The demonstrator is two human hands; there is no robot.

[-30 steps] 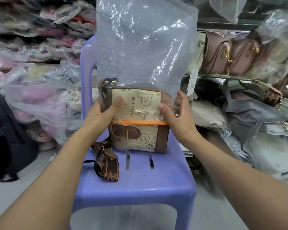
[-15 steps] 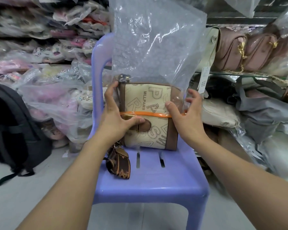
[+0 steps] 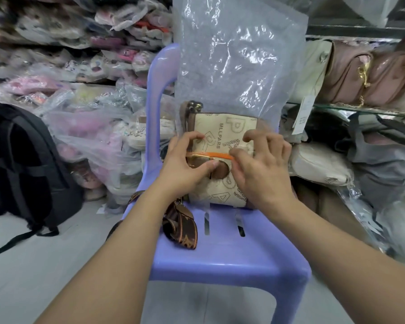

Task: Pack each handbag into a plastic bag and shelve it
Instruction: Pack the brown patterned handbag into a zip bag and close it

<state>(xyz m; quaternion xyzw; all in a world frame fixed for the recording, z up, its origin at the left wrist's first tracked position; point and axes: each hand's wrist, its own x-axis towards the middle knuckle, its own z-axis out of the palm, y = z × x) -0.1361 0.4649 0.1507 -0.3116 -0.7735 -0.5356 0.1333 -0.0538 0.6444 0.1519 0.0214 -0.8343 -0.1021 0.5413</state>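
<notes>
- The handbag (image 3: 222,136) stands upright at the back of a lilac plastic chair (image 3: 232,253) seat. It is cream with brown trim, large tan letters, the word "MLLPARS" and a brown buckle tab on the front.
- A clear plastic bag (image 3: 239,66) covers its upper half and rises toward 12 o'clock. The bag's orange strip (image 3: 211,154) crosses the handbag's middle.
- The left hand (image 3: 185,164) grips the handbag's left side, fingers curled and thumb pressed on the buckle tab.
- The right hand (image 3: 260,169) pinches the plastic bag at the strip's right end, its other fingers curled.
- A brown patterned strap (image 3: 180,225) trails onto the seat at 7 o'clock from the handbag.
- A black backpack (image 3: 21,164) sits on the floor at 9 o'clock.
- Pink handbags (image 3: 360,73) line a shelf at 2 o'clock.
</notes>
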